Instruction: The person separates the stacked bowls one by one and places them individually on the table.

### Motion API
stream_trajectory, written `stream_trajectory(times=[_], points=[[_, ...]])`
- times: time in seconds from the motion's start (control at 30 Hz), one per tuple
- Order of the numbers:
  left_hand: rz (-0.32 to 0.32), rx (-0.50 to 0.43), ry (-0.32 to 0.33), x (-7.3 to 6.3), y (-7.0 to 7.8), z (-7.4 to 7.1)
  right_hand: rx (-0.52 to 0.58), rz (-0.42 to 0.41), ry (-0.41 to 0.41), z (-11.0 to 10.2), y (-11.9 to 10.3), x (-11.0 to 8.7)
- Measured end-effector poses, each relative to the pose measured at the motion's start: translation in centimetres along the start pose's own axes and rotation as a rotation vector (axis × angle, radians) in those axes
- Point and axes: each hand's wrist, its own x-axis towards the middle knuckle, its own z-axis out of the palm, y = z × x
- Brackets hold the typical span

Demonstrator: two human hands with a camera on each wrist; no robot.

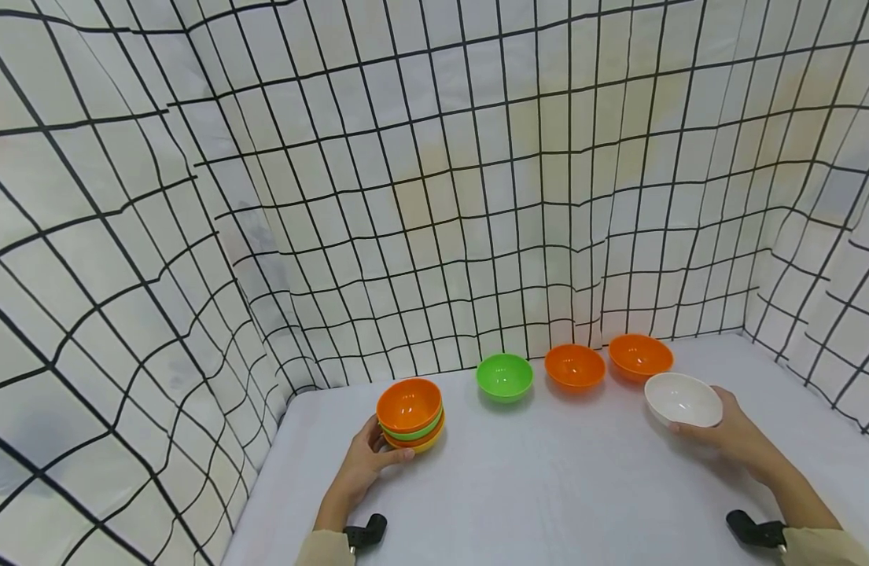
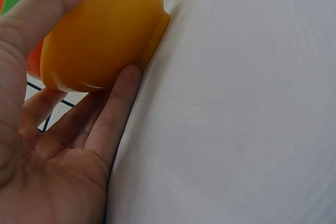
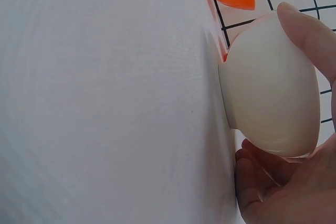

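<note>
At the table's left, my left hand [image 1: 365,464] holds a stack of nested bowls [image 1: 409,406] from its left side, thumb in front. An orange bowl tops the stack, green and orange rims show below it, and a yellow bowl [image 2: 107,30] forms the bottom. On the right, my right hand [image 1: 734,440] grips a white bowl [image 1: 682,401] by its right side, thumb and fingers spread around the wall. That bowl's base [image 3: 228,98] is at or very near the cloth; whether it touches, I cannot tell. Both bowl openings face up.
Along the back stand a green bowl [image 1: 504,377], an orange bowl [image 1: 574,367] and another orange bowl [image 1: 640,357], the last just behind the white one. White cloth covers the table [image 1: 533,487]. A white wall with black grid lines [image 1: 441,196] rises behind and at both sides.
</note>
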Motion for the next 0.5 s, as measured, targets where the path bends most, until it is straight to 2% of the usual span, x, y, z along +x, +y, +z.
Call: stream_trajectory(times=[0.27, 0.5], points=[[0.026, 0.011, -0.004, -0.11, 0.09, 0.01, 0.000, 0.031, -0.015, -0.10, -0.25, 0.07], [-0.002, 0.007, 0.013, -0.09, -0.06, 0.10, -0.009, 0.075, -0.052, -0.66, -0.09, 0.13]])
